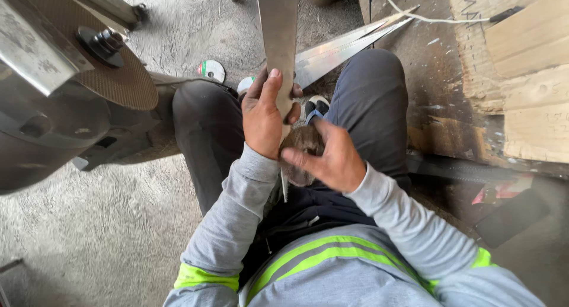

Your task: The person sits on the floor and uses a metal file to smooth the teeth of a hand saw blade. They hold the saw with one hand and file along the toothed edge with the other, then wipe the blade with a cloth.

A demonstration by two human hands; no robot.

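Observation:
My left hand (264,114) is wrapped around a long flat steel blade (278,28) that stands upright and runs out of the top of the view. Its pointed lower end shows below my hands, above my lap. My right hand (329,156) presses a round brown worn pad or stone (302,144) against the blade's lower part, thumb stretched left over it. I sit with my knees apart, in dark trousers and a grey top with yellow-green bands.
A cut-off grinder with a brown abrasive disc (112,70) looms at the left, close to my left knee. Two more shiny pointed blades (349,43) lie on the concrete floor ahead. Small spare discs (211,70) lie nearby. Wooden planks (527,76) are stacked at right.

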